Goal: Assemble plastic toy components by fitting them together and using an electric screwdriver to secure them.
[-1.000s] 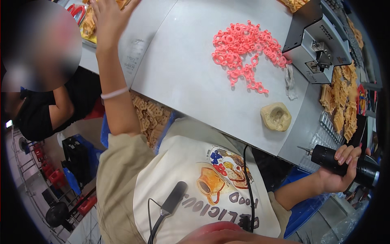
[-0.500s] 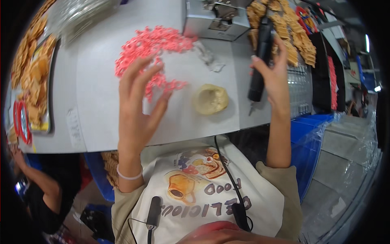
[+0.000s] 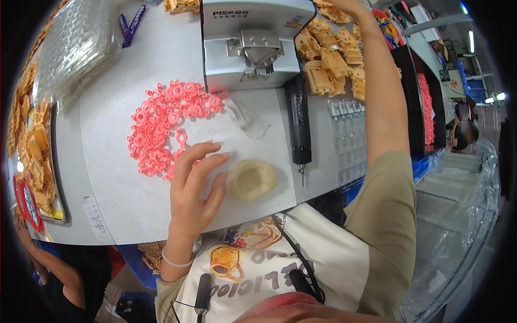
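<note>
My left hand hovers with its fingers apart and nothing in them. It is between a pile of small pink plastic ring parts and a pale yellow, hollowed lump like a bowl of putty. My right arm stretches to the far right, and my right hand is cut by the upper edge, its fingers mostly hidden, beside tan plastic housings. A black electric screwdriver lies on the table, bit toward me, touched by neither hand.
A silver screw feeder machine stands at the back middle. A clear plastic bag lies before it. Right of the screwdriver is a clear compartment tray. At left are stacked clear trays, a tray of tan parts and red-handled scissors.
My right hand has let go of the screwdriver and moved far out to the tan housings. The screwdriver now lies on the table. My left hand stays open. The view has shifted.
</note>
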